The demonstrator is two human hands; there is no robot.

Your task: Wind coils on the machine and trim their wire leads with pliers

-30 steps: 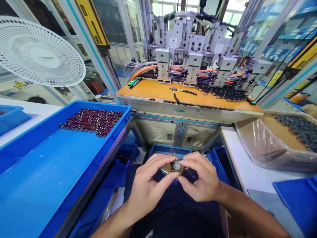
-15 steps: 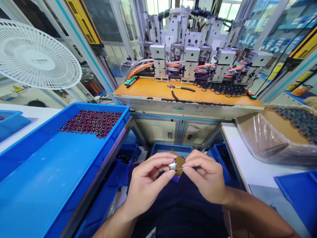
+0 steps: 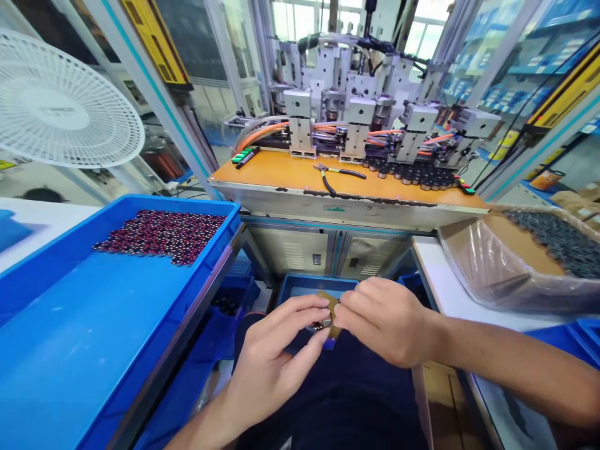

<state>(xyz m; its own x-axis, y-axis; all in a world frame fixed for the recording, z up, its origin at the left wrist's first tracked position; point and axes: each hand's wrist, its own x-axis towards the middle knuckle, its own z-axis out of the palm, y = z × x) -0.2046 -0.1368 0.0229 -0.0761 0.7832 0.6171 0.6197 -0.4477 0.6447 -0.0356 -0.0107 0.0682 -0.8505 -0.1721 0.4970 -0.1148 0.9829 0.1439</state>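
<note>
Pinching a metal part (image 3: pixel 322 324), left hand (image 3: pixel 279 347) sits beside right hand (image 3: pixel 387 319), whose grip is hidden, between blue tray (image 3: pixel 94 319) and box (image 3: pixel 492 275)

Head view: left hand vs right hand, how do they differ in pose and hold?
Hold: the left hand visibly grips a small metal part between fingers and thumb; whatever the right hand may hold is hidden.
Fingers: the left hand's reach forward; the right hand's are curled in.
Thumb: the left hand's shows below the part; the right hand's is out of sight.
Shared: both are bare, fingertips close together.
</note>
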